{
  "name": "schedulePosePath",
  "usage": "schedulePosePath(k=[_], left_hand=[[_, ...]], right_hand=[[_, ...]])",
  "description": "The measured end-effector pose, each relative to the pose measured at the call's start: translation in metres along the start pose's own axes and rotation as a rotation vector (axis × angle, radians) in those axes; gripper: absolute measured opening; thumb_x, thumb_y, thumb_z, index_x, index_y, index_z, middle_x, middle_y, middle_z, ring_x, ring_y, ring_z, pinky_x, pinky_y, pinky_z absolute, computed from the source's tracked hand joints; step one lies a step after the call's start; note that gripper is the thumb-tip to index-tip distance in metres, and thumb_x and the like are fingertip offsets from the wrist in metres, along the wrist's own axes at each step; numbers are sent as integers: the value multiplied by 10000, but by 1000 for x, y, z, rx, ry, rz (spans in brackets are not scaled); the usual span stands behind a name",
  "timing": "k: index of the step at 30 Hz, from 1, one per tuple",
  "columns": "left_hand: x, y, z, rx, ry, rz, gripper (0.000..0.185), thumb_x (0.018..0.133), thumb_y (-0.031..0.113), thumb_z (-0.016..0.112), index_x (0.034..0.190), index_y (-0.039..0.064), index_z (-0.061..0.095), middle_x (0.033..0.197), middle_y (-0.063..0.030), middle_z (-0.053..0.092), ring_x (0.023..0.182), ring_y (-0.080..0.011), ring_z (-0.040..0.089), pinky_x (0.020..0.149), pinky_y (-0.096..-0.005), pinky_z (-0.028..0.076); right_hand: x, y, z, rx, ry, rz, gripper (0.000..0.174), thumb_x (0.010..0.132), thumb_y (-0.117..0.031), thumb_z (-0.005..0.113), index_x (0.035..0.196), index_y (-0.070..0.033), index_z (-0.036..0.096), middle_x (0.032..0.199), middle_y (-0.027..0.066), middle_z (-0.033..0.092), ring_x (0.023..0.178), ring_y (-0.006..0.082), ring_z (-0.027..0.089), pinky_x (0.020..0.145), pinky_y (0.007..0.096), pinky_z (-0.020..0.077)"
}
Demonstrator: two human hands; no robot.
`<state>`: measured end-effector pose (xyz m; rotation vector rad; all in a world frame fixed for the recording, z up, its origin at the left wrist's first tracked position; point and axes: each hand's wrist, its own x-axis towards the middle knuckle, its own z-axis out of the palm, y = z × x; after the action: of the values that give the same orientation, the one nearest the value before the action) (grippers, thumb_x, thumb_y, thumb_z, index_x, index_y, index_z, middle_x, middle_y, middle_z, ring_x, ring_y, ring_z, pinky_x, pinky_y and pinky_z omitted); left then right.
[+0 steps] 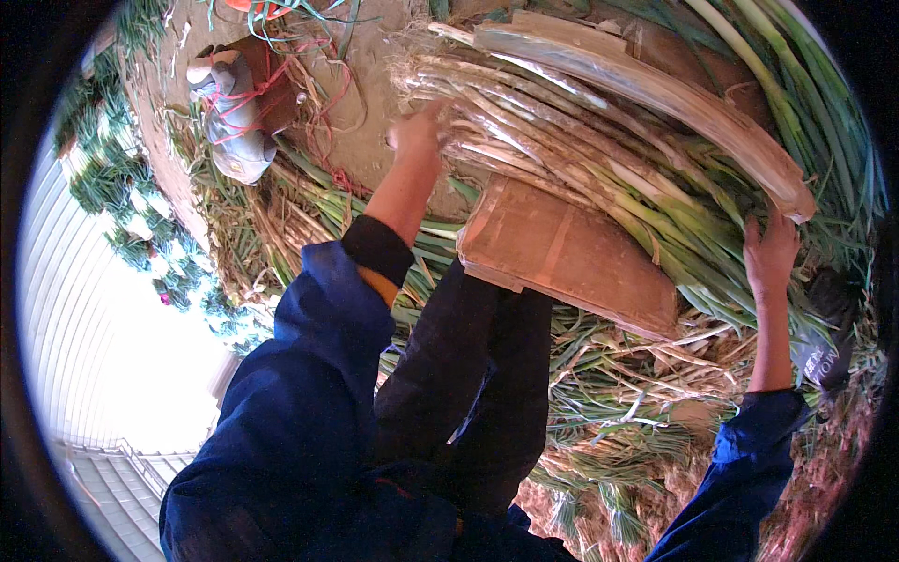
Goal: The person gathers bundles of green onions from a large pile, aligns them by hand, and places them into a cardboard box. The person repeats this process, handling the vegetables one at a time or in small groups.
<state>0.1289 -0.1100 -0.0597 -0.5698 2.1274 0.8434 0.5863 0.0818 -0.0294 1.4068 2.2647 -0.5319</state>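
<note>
A large bunch of long green onions [562,133] lies across a brown board-like surface [555,246] before me, with roots towards the upper left and green leaves to the lower right. My left hand [418,133] is at the root end, its fingers blurred against the pale stalks. At the leafy end is my right hand [772,249], fingertips at the near end of a long wooden plank [653,84] and beside the leaves. What either hand grips is not clear. The plank runs along the far side of the bunch and looks bent by the lens.
More green onions [801,77] lie beyond the plank. At the left, red string [263,88] crosses a grey object [235,126] on the dirt floor. Loose stalks and leaves [632,365] litter the ground by my legs. Many onion bundles [112,175] stand along the far left.
</note>
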Motion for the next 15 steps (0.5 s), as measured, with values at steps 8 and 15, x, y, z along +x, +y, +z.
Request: schedulePosePath(k=[8, 15], left_hand=[[84, 80, 5, 831, 63, 1448, 499, 807, 263, 637, 1204, -12, 512, 1123, -192, 570, 1012, -319, 566, 883, -392, 441], [94, 85, 36, 873, -463, 854, 529, 832, 253, 633, 1239, -55, 494, 1121, -194, 608, 957, -249, 615, 793, -341, 512]], right_hand=[[10, -59, 6, -34, 276, -141, 539, 778, -246, 650, 1261, -75, 483, 1261, 151, 507, 1198, 359, 432, 1010, 519, 295], [2, -65, 30, 27, 281, -86, 525, 824, -357, 592, 1275, -108, 488, 1327, 143, 451, 1210, 357, 421, 1011, 509, 298]])
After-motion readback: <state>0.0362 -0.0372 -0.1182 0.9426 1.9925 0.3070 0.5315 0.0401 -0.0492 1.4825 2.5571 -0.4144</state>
